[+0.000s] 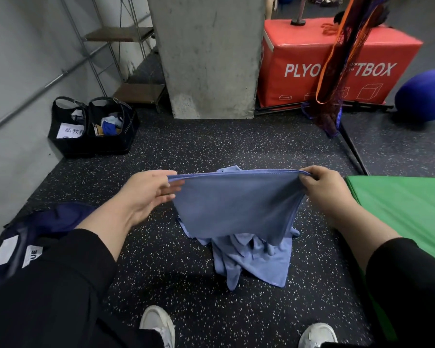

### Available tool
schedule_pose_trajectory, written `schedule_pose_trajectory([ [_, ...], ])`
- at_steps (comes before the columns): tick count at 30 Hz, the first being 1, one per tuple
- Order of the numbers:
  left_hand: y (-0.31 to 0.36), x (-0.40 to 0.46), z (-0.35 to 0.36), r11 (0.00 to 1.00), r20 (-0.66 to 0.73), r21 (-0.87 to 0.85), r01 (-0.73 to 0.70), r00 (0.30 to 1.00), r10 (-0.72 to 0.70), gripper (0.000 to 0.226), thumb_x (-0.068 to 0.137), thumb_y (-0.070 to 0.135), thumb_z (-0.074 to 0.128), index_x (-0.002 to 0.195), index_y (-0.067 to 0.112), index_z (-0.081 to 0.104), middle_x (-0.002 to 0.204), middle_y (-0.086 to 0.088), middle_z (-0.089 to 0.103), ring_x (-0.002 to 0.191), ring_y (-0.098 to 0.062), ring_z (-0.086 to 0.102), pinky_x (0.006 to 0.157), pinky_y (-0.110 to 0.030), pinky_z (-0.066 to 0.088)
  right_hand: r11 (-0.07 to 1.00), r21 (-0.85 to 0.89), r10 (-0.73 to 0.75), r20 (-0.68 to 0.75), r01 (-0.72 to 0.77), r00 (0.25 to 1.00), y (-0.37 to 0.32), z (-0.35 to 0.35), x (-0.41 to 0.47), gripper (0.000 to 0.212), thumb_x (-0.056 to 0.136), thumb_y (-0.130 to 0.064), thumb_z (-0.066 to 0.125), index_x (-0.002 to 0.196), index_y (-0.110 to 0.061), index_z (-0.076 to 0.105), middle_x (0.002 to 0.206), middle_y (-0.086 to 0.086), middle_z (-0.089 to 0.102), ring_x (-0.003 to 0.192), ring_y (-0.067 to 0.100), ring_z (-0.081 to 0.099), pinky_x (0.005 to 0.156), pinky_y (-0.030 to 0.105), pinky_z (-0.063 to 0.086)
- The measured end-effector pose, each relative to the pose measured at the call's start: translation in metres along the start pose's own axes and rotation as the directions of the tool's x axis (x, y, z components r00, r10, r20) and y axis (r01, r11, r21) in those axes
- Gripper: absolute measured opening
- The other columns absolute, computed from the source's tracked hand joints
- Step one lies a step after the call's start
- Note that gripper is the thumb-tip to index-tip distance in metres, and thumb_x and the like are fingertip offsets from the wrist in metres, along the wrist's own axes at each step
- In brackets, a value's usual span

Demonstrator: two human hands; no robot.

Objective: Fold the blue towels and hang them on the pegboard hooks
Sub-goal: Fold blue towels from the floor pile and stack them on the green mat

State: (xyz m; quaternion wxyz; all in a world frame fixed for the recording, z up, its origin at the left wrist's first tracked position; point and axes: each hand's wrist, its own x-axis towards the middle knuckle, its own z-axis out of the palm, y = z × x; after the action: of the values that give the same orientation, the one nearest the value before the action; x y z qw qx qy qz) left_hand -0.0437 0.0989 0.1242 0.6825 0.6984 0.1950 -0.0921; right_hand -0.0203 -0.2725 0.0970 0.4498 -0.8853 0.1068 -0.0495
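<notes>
**Towel stretched between two hands, top edge level**

The blue towel (pixel 236 207) hangs in the air above the speckled floor (pixel 186 151), its long top hem running left to right between the hands. The left hand (pixel 146 194) pinches the left corner, thumb over the hem and fingers (pixel 170 190) behind the cloth; the right hand (pixel 322 187) grips the right corner, fingers closed on it. Both hands are equally near. The body of the towel drops below the fingers, over a heap of blue towels (pixel 251 257) on the floor. Bringing the corners together looks like the next fold.
</notes>
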Motion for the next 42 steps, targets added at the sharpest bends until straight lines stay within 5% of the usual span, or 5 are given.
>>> schedule_pose_trajectory([
  [4,-0.005,-0.001,0.003,0.916,-0.037,0.354,-0.189,0.976,0.216,0.03,0.086,-0.008,0.064,0.103,0.015,0.073,0.096,-0.008,0.078,0.092,-0.02,0.071,0.084,-0.031,0.054,1.0,-0.001,0.017,-0.007,-0.017,1.0,0.003,-0.002,0.003,0.015,0.097,-0.023,0.06,0.087,-0.021,0.071,0.077,0.003,0.069,0.069,0.02,0.059,0.069,0.036,0.05],
  [15,-0.001,0.0,0.011,0.824,-0.046,0.388,-0.413,0.884,0.465,0.019,0.104,0.028,0.055,0.095,0.019,0.069,0.097,-0.018,0.068,0.08,-0.012,0.052,0.075,-0.035,0.042,0.981,-0.161,0.099,-0.04,-0.104,0.994,0.001,-0.005,0.0,0.019,0.097,-0.012,0.054,0.09,-0.007,0.071,0.063,0.006,0.057,0.055,0.02,0.047,0.054,0.03,0.037],
  [22,0.018,-0.026,0.058,0.756,0.192,0.333,-0.563,0.826,0.53,0.014,0.091,0.013,0.074,0.081,0.022,0.071,0.067,0.015,0.068,0.063,0.005,0.053,0.064,-0.013,0.041,0.939,-0.234,-0.178,0.295,0.252,0.939,-0.038,0.008,-0.029,0.07,0.085,-0.041,0.078,0.147,-0.028,0.047,0.147,-0.005,0.052,0.136,0.015,0.048,0.113,0.032,0.036],
  [31,0.018,-0.031,0.088,0.861,0.341,0.194,-0.469,0.856,0.389,0.017,0.091,0.015,0.075,0.088,0.009,0.059,0.071,-0.014,0.066,0.067,-0.017,0.053,0.064,-0.031,0.041,0.919,0.174,-0.394,0.432,0.354,0.811,-0.089,0.045,-0.056,0.017,0.093,-0.03,0.072,0.092,-0.014,0.067,0.069,-0.007,0.056,0.061,0.004,0.045,0.062,0.03,0.039],
  [42,-0.008,-0.023,0.088,0.963,0.568,0.192,-0.189,0.822,0.048,0.032,0.089,0.005,0.074,0.119,0.008,0.064,0.114,-0.012,0.075,0.108,-0.029,0.071,0.093,-0.042,0.057,0.933,0.172,-0.351,0.248,0.316,0.903,-0.089,0.036,-0.043,0.014,0.101,-0.028,0.058,0.091,-0.019,0.061,0.065,-0.018,0.06,0.06,0.001,0.047,0.06,0.027,0.038],
])
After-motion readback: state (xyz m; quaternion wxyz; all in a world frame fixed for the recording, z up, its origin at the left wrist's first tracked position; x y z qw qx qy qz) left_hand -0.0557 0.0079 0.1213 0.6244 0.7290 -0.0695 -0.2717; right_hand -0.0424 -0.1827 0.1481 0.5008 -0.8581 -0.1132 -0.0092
